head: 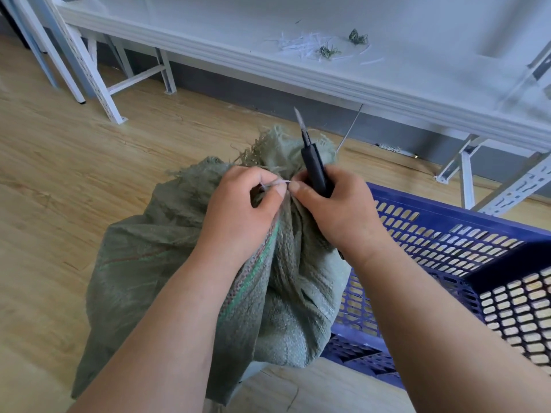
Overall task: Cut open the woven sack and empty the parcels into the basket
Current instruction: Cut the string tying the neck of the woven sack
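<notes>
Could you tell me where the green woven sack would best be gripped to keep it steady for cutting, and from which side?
I would grip the green woven sack at its gathered neck just below the pale tie string, coming from above on its left. The cloth bunches narrow there, and the right hand holds the black utility knife, blade pointing up and away.

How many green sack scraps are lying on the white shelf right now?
2. One green scrap lies near the shelf's back right; the other sits just left and nearer, among white cut strips. More could lie outside the frame.
</notes>
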{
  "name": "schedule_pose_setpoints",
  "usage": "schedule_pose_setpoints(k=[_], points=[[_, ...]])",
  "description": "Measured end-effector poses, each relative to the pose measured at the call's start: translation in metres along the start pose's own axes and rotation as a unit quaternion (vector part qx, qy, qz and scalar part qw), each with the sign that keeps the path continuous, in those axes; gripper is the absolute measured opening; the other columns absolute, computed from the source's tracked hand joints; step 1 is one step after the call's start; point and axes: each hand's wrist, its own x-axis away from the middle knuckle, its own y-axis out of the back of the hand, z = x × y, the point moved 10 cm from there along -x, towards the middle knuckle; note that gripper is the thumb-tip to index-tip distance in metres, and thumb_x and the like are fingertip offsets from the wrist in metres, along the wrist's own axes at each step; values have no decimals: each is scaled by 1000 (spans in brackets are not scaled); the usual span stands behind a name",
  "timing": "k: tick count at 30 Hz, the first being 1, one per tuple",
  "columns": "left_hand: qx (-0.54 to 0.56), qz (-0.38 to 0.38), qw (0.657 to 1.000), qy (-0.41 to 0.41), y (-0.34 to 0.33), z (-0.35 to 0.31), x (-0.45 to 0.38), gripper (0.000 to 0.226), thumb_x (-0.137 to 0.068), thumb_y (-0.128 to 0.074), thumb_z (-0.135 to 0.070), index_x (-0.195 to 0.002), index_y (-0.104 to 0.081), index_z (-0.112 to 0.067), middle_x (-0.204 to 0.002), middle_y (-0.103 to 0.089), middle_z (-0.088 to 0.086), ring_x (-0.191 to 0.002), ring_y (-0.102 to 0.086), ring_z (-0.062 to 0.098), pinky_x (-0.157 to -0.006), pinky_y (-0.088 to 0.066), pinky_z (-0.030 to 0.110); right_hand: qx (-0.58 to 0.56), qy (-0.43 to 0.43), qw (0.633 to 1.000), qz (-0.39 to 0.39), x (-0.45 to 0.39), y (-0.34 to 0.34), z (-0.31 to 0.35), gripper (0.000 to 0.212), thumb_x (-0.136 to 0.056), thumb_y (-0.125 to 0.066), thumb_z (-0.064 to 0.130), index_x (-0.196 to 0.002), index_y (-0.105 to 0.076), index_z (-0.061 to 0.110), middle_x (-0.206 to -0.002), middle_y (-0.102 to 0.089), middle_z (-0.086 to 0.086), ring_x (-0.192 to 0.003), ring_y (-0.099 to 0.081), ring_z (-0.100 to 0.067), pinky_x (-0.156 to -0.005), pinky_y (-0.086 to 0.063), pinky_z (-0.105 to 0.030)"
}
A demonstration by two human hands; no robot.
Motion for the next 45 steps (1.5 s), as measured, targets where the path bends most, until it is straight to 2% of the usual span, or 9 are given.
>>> schedule_pose_setpoints(k=[4,7,11,16,20,27,33,38,45], points=[[-31,-56,997,40,5,17,1,8,-92,-62,-30,-92,-65,-23,-104,-56,-6,-95,-48,8,-68,-31,13,33,-28,999,0,15,5,5,33,-84,-61,53,-99,-55,24,-88,-59,2,-82,-56,-16,-60,-37,-28],[-39,-73,996,43,5,20,0,7,-91,-62,-30,-92,-65,-24,-103,-58,-5,-92,-50,10,-74,-32,20,12,-67,997,21,29,0,2,22,-94,-48,46,-98,-50,25,-79,-57,8,-77,-59,-16,-62,-43,-27],[-30,-82,996,37,3,16,0,3,-89,-62,-29,-89,-61,-26,-99,-60,-9,-89,-52,9,-72,-33,18,-2,-54,998,22,46,-15,0,14,-89,-53,40,-94,-46,30,-78,-68,-4,-76,-66,-34,-73,-55,-50],[-45,-78,996,27,3,11,-1,2,-89,-61,-26,-88,-60,-25,-100,-57,-7,-82,-47,7,-65,-30,11,76,-45,994,58,56,-25,3,17,-99,-39,29,-115,-40,26,-90,-63,-9,-94,-61,-35,-76,-46,-38],[-57,-71,996,27,3,9,0,2,-91,-59,-24,-90,-61,-23,-103,-55,-7,-85,-46,8,-67,-27,11,121,-49,989,73,57,-31,4,30,-100,-37,26,-130,-37,21,-104,-66,-15,-100,-59,-37,-77,-43,-39],[-66,-74,995,14,5,5,1,4,-91,-57,-22,-91,-60,-20,-102,-55,-7,-86,-45,7,-68,-26,13,150,-53,985,70,58,-29,3,29,-101,-35,25,-130,-35,21,-101,-65,-13,-98,-60,-36,-70,-36,-35],[-76,-90,993,0,7,-3,2,3,-91,-56,-24,-90,-58,-23,-100,-54,-10,-83,-47,6,-68,-36,24,178,-31,981,66,60,-27,9,20,-101,-33,25,-121,-35,20,-69,-47,3,-88,-63,-35,-63,-35,-34],[-81,-94,992,-7,9,-7,4,3,-91,-56,-23,-88,-57,-24,-100,-53,-11,-85,-49,8,-67,-42,29,192,-23,979,63,61,-29,11,18,-102,-33,25,-119,-34,19,-63,-39,7,-88,-63,-35,-61,-30,-33],[-90,-118,989,-11,13,-10,5,7,-93,-55,-23,-88,-58,-19,-99,-54,-8,-82,-51,12,-63,-41,30,195,-16,979,66,52,-34,20,16,-102,-33,23,-116,-34,17,-94,-67,-13,-92,-64,-35,-61,-30,-31]])
